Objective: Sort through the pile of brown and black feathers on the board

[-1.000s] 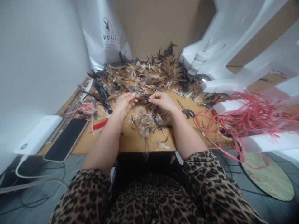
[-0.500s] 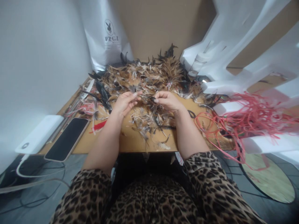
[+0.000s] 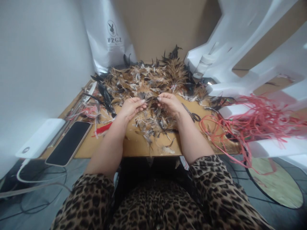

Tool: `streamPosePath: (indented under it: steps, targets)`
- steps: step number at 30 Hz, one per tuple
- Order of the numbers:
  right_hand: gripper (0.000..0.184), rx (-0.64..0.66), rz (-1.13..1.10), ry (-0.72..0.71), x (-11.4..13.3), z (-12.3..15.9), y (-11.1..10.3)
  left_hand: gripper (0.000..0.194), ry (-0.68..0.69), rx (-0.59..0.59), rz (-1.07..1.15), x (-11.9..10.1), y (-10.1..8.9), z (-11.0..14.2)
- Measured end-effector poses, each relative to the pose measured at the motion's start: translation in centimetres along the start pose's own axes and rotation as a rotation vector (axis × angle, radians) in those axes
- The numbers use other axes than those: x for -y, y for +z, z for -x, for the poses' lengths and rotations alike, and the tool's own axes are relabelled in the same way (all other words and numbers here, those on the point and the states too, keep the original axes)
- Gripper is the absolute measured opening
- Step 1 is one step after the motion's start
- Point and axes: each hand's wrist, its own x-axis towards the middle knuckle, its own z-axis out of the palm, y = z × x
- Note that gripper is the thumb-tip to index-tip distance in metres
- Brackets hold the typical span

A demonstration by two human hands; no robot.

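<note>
Between my two hands, just in front of the big heap of brown feathers (image 3: 129, 76), is a small dark feather (image 3: 151, 98). My left hand (image 3: 133, 107) pinches its left side with thumb and forefinger, the other fingers curled. From the right, my right hand (image 3: 169, 103) holds the dark feather's other end between thumb and fingertips. Below them lie loose feather scraps (image 3: 153, 126) and a thin white string (image 3: 139, 120). The exact edges of the held feather blur into the heap behind.
A phone (image 3: 69, 143) and a white power bank (image 3: 40, 137) with a cable are at the left. Scissors (image 3: 195, 117) lie right of my right hand, beside tangled red ribbon strands (image 3: 259, 121). A red strip (image 3: 103, 128) is near my left forearm. A white bag (image 3: 107, 35) and bottle (image 3: 203, 66) stand behind.
My left hand has moved slightly right and down, closer to my right hand. My right hand has shifted a little left, and more of the scissors shows. The dark feather now spans both hands.
</note>
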Motion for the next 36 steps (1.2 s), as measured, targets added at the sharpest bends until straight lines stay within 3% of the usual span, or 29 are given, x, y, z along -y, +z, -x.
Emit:
streamPosePath:
  steps: [5, 10, 16, 25, 36]
  targets:
    - [0.038, -0.029, 0.012, 0.017, 0.3, 0.3, 0.4, 0.011, 0.039, -0.031, 0.063, 0.3, -0.1, -0.4]
    - [0.039, -0.057, 0.162, -0.063, -0.3, 0.4, 1.6, 0.009, 0.084, -0.090, 0.114, 0.7, -0.1, -0.7]
    - [0.036, -0.145, 0.172, -0.158, -2.2, 0.1, 3.4, 0.010, 0.048, -0.005, 0.102, 0.9, 0.4, -0.4]
    - [0.034, -0.203, 0.208, -0.175, -1.9, -0.4, 2.1, 0.013, -0.111, 0.088, 0.086, 0.4, 0.1, -0.1]
    - [0.030, -0.171, 0.294, -0.173, -1.8, -0.1, 2.4, 0.016, -0.139, 0.117, 0.016, 0.7, 0.2, 0.0]
